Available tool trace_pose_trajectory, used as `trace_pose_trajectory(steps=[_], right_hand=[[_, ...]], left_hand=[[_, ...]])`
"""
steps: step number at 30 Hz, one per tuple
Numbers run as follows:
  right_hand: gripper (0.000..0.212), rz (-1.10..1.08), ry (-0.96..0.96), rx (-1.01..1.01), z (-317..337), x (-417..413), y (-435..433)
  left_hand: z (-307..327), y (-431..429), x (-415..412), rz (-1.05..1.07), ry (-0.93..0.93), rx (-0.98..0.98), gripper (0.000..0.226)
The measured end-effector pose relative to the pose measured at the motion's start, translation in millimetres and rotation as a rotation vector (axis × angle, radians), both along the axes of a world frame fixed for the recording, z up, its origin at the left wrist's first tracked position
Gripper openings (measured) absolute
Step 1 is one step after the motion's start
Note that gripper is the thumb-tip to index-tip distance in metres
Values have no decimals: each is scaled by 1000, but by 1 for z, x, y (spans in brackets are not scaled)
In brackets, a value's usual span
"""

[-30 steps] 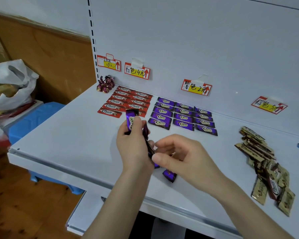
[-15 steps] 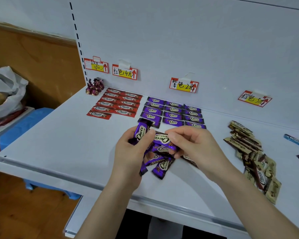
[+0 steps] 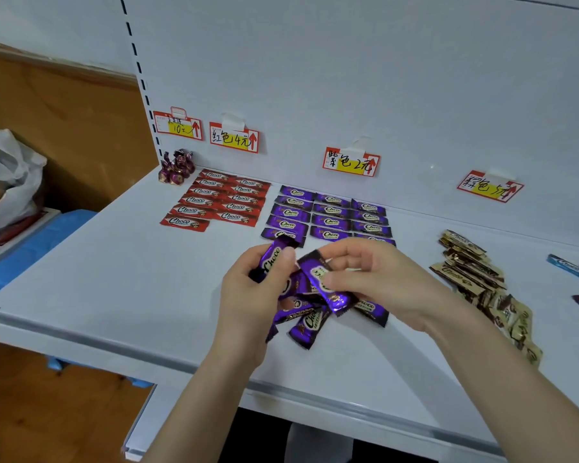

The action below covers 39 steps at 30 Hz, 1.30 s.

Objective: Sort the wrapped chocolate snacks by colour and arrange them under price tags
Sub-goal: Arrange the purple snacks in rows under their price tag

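Left hand (image 3: 248, 295): fingers curled round a fan of purple bars (image 3: 306, 324), thumb pressed on the top one; the fan's lower ends hang just above the shelf (image 3: 114, 279). Right hand (image 3: 375, 279): thumb and fingers pinch a single purple bar (image 3: 325, 282) that overlaps the fan. One loose purple bar (image 3: 371, 309) lies on the shelf beneath this hand.

Behind the hands, the purple rows (image 3: 328, 212) lie flat under the purple price tag (image 3: 351, 162). To their left, the red rows (image 3: 218, 202) lie under the red price tag (image 3: 234, 138). To the right, a brown pile (image 3: 475, 272) lies unsorted near the third tag (image 3: 490, 187).
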State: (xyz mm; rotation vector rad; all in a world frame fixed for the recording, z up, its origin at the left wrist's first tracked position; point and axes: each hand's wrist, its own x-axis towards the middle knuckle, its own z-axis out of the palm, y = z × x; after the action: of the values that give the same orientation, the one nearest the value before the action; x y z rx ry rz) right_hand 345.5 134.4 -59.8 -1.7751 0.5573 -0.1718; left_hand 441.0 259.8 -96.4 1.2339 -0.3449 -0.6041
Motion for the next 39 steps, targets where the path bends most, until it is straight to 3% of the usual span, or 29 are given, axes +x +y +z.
trace_pose_trajectory(steps=[3,5,7,10,14,16,19,22,39], right_hand=[[34,-241,-105,129,-9,7,-14],[27,-417,-198,223,-19,11,-22],[19,-540,-213,167,-32,13,-29],[21,-576,-33,-265,-49,6,-39],[22,-399,349,-907,-55,-13,-42],[25,-346,415,-1122,-54,-23,-42],[14,-161,195,-1041,-51,-33,-41],[22,22,199,-971,-54,-34,-43],[33,4,253,-1136,-61,15,-37]], left_hand=[[-5,3,5,71,61,22,6],[-9,6,9,99,70,38,7],[-11,8,12,115,79,40,5],[-14,11,16,132,103,43,3],[-16,13,19,157,134,52,2],[-17,13,19,162,138,47,3],[-19,13,19,158,138,39,6],[-21,12,19,164,148,36,7],[-26,12,21,158,144,47,6]])
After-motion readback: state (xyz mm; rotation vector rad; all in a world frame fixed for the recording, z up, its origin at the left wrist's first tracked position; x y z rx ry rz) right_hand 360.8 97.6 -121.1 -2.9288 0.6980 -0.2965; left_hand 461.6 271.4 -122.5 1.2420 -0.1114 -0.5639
